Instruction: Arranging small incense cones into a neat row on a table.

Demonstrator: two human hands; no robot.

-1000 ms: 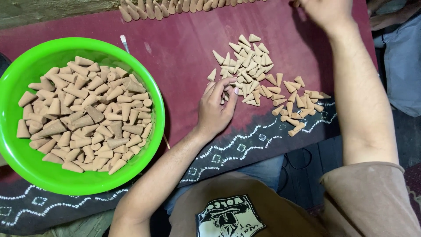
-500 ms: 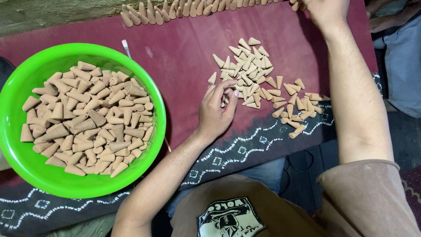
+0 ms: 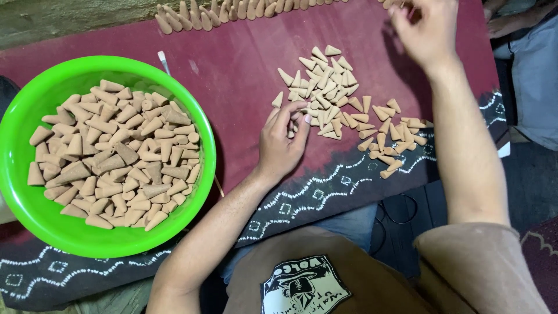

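A loose pile of tan incense cones (image 3: 343, 104) lies on a maroon cloth (image 3: 232, 70). My left hand (image 3: 283, 139) rests at the pile's near left edge, fingers curled and pinching at the cones there. My right hand (image 3: 424, 29) is raised at the far right, fingers bent, next to a row of cones (image 3: 232, 10) lined up along the far edge of the cloth. Whether the right hand grips a cone is hidden by its fingers.
A bright green bowl (image 3: 17, 116) heaped with cones stands at the left. A thin white stick (image 3: 163, 61) lies just behind the bowl. The cloth's near border is dark with a white pattern (image 3: 325, 186). Another person's clothing (image 3: 535, 70) shows at the far right.
My right hand has come back down a little from the far row into view. My left hand stays at the pile's edge, fingers working the cones.
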